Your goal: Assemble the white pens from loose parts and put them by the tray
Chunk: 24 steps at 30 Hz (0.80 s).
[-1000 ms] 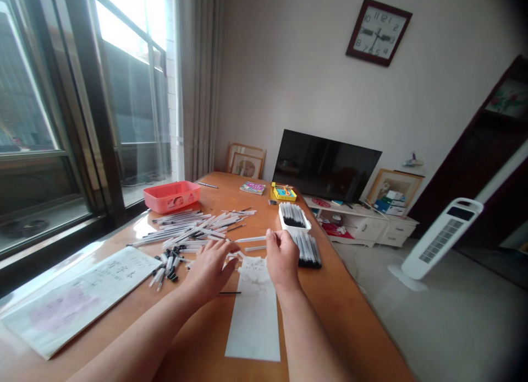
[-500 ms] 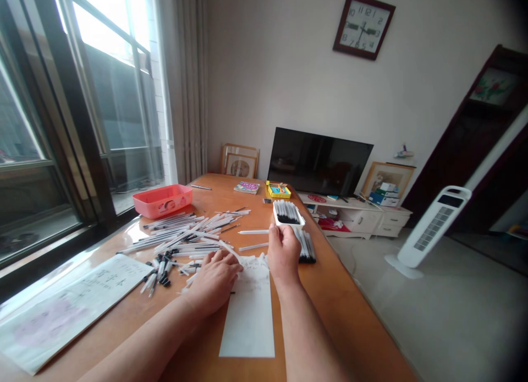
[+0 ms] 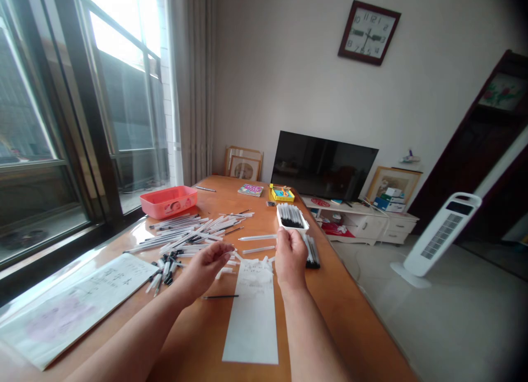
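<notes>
My left hand (image 3: 208, 266) is raised over the table, its thumb and fingers pinched together. Close to its fingertips is a small white piece; whether they grip it I cannot tell. My right hand (image 3: 291, 258) is closed, thumb upward, beside the white pen tray (image 3: 305, 225); what it holds is hidden. Two clear pen barrels (image 3: 258, 238) lie just left of it. Between my hands is a long paper sheet (image 3: 251, 327) with small white pieces (image 3: 258, 265) at its far end. A thin black refill (image 3: 220, 296) lies across its left edge.
Left of my hands lie a heap of loose pen parts (image 3: 198, 230), caps (image 3: 167, 266) and a large notebook (image 3: 78, 305). A red plastic basket (image 3: 169, 203) stands behind. Farther back are a booklet (image 3: 250, 190) and a yellow box (image 3: 282, 194). Black-ended pens (image 3: 312, 251) lie at the right edge.
My left hand has lifted from the table and its fingers have drawn into a pinch, uncovering more of the black refill. My right hand stays closed by the tray. The view has shifted slightly.
</notes>
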Available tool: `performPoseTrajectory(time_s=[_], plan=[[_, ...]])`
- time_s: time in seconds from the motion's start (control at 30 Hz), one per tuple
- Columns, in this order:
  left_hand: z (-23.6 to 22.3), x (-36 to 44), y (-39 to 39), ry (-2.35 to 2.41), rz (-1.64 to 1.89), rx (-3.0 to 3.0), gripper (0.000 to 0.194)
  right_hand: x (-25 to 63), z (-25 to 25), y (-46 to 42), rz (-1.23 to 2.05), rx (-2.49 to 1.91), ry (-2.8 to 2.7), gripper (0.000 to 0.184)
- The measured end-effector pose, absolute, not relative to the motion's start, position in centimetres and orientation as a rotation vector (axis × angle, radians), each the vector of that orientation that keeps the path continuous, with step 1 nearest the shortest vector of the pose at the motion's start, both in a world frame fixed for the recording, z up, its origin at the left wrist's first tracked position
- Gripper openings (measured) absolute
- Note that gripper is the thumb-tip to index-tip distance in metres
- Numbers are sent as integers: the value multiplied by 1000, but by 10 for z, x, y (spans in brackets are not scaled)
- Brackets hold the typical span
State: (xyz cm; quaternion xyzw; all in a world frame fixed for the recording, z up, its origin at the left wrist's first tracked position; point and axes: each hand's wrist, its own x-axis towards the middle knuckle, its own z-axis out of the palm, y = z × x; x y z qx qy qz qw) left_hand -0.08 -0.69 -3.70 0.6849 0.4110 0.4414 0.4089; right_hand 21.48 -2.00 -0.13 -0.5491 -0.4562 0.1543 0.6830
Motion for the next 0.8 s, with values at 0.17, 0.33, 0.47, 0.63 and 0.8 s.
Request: performPoseTrajectory(time_s=[0.17,0.33,0.47,0.63,0.8], plan=[[-23,-5,-12,1009,1154,1531,33,213,2,-24,303,-1246,-1072,36],[-23,-7,-12,949,1170,1530,30,208,3,-26,313,-1257,-1128,36],[-23,-8,-13,938,1147,1559,27,204,-4,-23,335,-1242,-1157,38],[-19,-9,-14,894,1164,1415,27,199,-12,-19,463,-1208,-1177,38],[-21,-20,-3,758,1389,1032,32,185,-11,-24,845,-1107,-1183,29]])
